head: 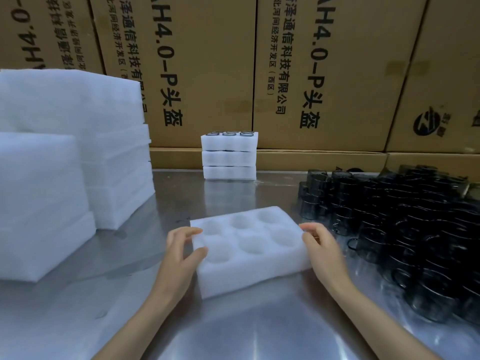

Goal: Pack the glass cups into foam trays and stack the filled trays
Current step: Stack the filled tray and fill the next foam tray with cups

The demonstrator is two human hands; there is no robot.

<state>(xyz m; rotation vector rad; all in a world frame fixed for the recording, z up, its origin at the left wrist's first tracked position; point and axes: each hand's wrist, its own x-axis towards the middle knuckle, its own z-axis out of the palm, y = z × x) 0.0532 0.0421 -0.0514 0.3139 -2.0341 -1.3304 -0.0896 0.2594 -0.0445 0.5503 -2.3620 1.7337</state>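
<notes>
Foam tray [249, 249] is lying empty on the steel table [259, 331] — both hands are bracketing it, left hand [179, 253] and right hand [322, 249], fingers curled against its short edges, probably squaring it beside the glass cups [405, 229] for loading.

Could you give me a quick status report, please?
Both hands, left and right, gripping empty foam tray. Glass cups waiting right. Nothing blocking.
</notes>
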